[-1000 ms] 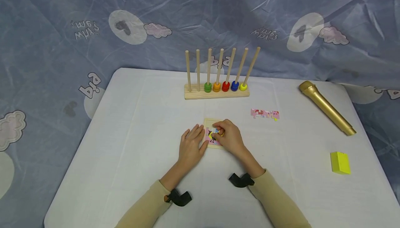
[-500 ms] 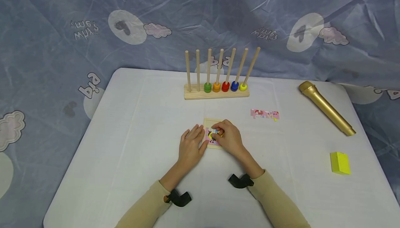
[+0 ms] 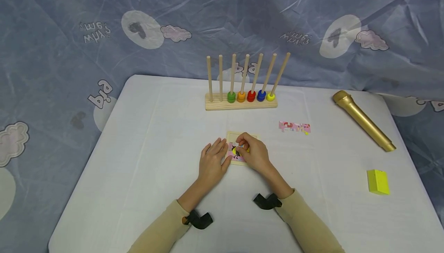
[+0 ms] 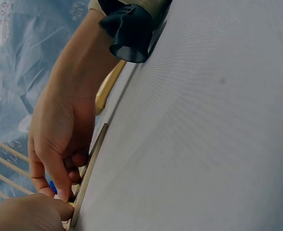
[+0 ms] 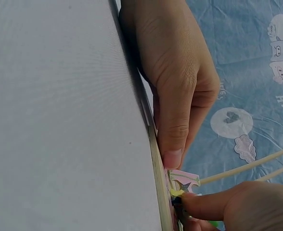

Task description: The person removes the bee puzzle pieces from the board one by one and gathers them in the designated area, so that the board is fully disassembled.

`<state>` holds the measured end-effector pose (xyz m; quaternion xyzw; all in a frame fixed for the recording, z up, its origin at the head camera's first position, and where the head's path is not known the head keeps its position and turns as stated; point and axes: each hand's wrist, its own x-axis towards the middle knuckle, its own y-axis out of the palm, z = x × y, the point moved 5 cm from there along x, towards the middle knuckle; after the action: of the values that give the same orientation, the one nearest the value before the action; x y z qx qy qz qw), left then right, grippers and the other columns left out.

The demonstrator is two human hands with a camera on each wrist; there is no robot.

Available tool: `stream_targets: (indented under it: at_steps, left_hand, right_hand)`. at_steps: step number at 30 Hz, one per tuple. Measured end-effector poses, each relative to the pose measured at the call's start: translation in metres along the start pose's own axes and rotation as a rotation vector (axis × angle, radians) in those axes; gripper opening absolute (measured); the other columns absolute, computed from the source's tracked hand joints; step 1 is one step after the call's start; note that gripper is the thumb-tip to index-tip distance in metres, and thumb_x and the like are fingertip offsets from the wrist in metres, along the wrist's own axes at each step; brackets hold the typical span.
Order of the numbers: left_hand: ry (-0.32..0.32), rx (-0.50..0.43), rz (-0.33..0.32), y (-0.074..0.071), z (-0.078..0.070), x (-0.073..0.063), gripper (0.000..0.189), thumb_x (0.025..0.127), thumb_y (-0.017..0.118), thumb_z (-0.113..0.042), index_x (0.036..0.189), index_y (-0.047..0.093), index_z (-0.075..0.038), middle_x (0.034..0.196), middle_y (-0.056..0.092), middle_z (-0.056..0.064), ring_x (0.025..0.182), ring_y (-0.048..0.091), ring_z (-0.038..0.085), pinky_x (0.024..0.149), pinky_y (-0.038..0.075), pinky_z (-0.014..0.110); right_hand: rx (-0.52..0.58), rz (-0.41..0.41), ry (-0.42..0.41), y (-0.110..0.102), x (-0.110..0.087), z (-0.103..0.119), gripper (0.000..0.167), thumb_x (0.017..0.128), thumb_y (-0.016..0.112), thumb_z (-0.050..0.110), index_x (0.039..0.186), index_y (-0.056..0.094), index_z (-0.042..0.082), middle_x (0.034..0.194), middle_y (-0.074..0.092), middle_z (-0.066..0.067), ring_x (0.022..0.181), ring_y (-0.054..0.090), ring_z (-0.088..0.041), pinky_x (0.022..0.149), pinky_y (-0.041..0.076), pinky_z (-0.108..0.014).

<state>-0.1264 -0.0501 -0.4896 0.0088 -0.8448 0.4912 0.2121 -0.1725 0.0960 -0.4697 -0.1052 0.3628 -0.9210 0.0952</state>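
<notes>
A small wooden puzzle board (image 3: 233,134) with a pale frame lies on the table, its lower part filled with pink, yellow and black picture pieces. My left hand (image 3: 212,161) lies along its left edge with fingers extended and thumb at the lower corner. Over the board's right half, my right hand (image 3: 256,153) has its thumb and fingers curled together. In the right wrist view it pinches a puzzle piece (image 5: 185,177), pink and tilted up off the board, beside the thumb. The right hand hides much of the board's right side.
Behind the board stands a wooden peg rack (image 3: 241,106) with coloured beads on several pegs. Joined pink puzzle pieces (image 3: 294,127) lie right of the board. Farther right are a gold toy microphone (image 3: 364,121) and a yellow block (image 3: 378,182). A printed cloth (image 3: 222,10) hangs behind the table.
The right thumb and fingertips have shifted slightly up over the board. The left hand stays in place.
</notes>
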Motion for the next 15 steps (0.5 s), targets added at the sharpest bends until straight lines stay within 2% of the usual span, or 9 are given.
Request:
stream_targets:
  at_steps: [6,11,15]
  left_hand:
    - [0.000,0.006,0.003,0.001,0.000,0.000,0.039,0.090,0.068,-0.027,0.121,0.069,-0.004,0.136,0.061,0.007,0.132,0.053,0.023,0.108,0.038,0.050]
    - [-0.010,0.003,0.010,0.001,0.000,0.001,0.040,0.090,0.069,-0.028,0.122,0.068,-0.003,0.137,0.060,0.007,0.133,0.052,0.022,0.108,0.038,0.050]
    - [-0.011,0.006,0.005,0.001,0.000,0.000,0.041,0.090,0.069,-0.028,0.121,0.069,-0.003,0.137,0.061,0.007,0.133,0.052,0.023,0.108,0.038,0.049]
  right_hand:
    - [0.081,-0.019,0.031,-0.004,-0.001,0.001,0.014,0.084,0.073,0.002,0.094,0.066,0.009,0.077,0.064,-0.005,0.066,0.053,-0.015,0.060,0.041,-0.025]
    - [0.201,-0.042,0.030,-0.012,0.002,-0.001,0.011,0.087,0.069,0.003,0.097,0.067,0.007,0.084,0.065,-0.008,0.075,0.056,-0.017,0.062,0.043,-0.021]
    - [0.251,-0.056,0.048,-0.025,0.004,-0.006,0.010,0.091,0.066,0.005,0.101,0.066,0.006,0.088,0.064,-0.010,0.080,0.056,-0.019,0.066,0.045,-0.019]
